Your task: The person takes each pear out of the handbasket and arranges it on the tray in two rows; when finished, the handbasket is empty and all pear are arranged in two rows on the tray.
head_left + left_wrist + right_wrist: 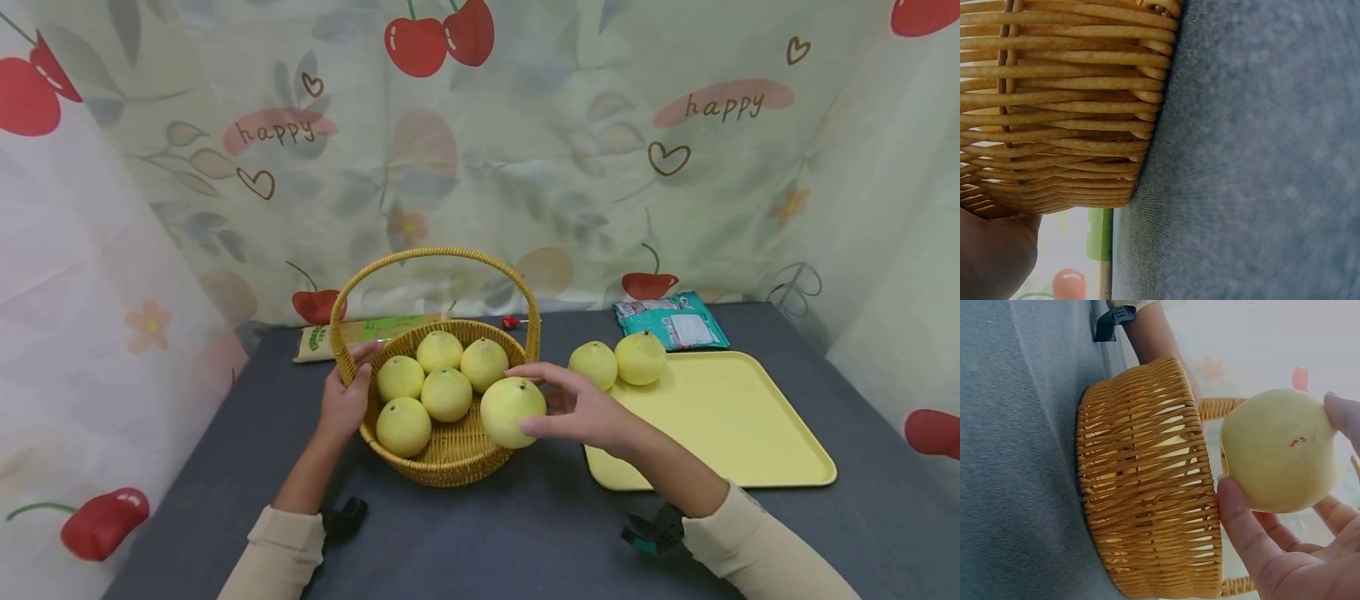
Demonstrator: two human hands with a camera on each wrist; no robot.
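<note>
A yellow-green pear [513,412] is held between the thumb and fingers of my right hand [588,408], over the right side of the wicker basket [450,475]. In the right wrist view this pear [1282,450] shows a small brown mark and is above the basket's rim. My left hand [347,400] grips the basket's left side near the foot of its arched handle [435,252]. Several pears [446,394] lie inside the basket, with bare wicker at its front right. In the left wrist view, part of the left hand [997,253] shows against the basket wall [1066,94].
Two more pears [640,358] sit at the back left of a yellow tray [720,417] on the right. Behind it lies a teal packet [671,321]. A green and tan package [318,342] and a small red item [511,322] lie behind the basket.
</note>
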